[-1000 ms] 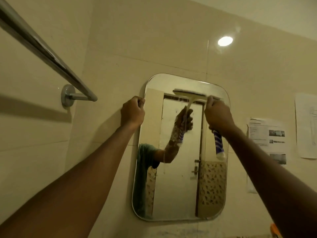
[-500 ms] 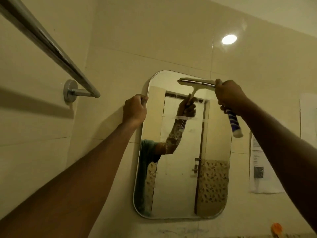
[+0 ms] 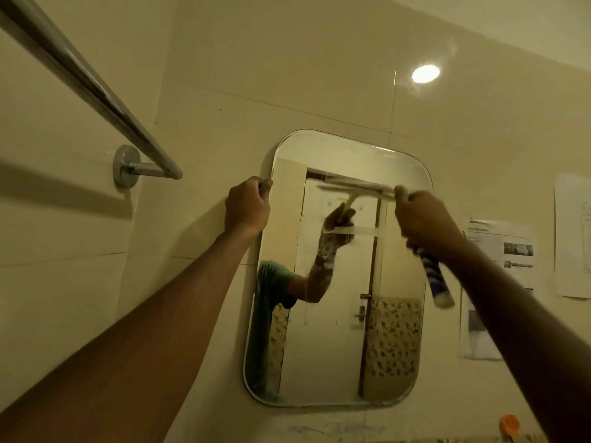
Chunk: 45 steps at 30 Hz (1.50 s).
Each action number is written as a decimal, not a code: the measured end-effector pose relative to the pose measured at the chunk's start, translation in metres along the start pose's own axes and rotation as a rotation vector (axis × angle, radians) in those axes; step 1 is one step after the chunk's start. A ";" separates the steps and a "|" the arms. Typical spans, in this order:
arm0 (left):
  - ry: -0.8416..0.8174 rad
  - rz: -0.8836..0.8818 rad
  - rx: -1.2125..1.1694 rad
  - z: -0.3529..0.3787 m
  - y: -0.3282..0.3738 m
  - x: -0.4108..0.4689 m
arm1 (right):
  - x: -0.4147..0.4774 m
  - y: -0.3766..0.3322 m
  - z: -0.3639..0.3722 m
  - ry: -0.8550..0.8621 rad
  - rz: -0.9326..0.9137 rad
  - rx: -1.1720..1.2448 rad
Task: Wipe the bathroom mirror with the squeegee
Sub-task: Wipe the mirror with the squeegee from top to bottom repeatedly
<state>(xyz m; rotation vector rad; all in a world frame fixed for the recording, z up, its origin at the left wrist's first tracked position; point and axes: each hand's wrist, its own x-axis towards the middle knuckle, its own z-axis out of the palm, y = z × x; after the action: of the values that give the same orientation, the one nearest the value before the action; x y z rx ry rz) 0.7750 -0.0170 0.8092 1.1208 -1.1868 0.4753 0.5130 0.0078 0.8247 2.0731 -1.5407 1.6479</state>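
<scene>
Head view looks up at a tiled wall where the mirror [image 3: 335,346] hangs upright, a rounded rectangle with its long axis vertical. The squeegee [image 3: 355,188] lies against the glass just under the mirror's top edge, its pale blade running almost level from the middle of the glass toward the right edge. The right hand [image 3: 425,219] has its grip wrapped tight round the handle close behind the blade, and the blue-and-white striped end sticks out below the fist, slanting down and to the right, clear of the glass. The left hand [image 3: 248,206] sits at the mirror's left edge near the top corner, its grip curled on the rim, apparently steadying it. What the next stroke turns on is that nearly all of the glass lies below the blade, so a pull straight down along the mirror's long axis looks likely, and the right hand is the one placed for it. A towel rail [image 3: 96,91] crosses the upper left, and printed sheets [image 3: 502,251] hang on the wall beside the mirror's right edge.
</scene>
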 end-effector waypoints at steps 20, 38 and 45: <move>0.001 0.038 0.022 0.000 -0.030 -0.042 | -0.068 0.040 0.050 0.002 0.005 0.145; -0.055 -0.043 0.070 0.000 -0.061 -0.112 | -0.171 0.091 0.090 -0.144 0.072 0.059; -0.078 -0.080 0.069 -0.001 -0.067 -0.131 | -0.132 0.085 0.079 -0.029 -0.019 0.136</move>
<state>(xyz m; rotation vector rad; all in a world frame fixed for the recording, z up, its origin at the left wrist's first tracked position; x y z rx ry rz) 0.7820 -0.0126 0.6624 1.2510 -1.1958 0.4160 0.5167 0.0035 0.6487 2.1792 -1.4504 1.7707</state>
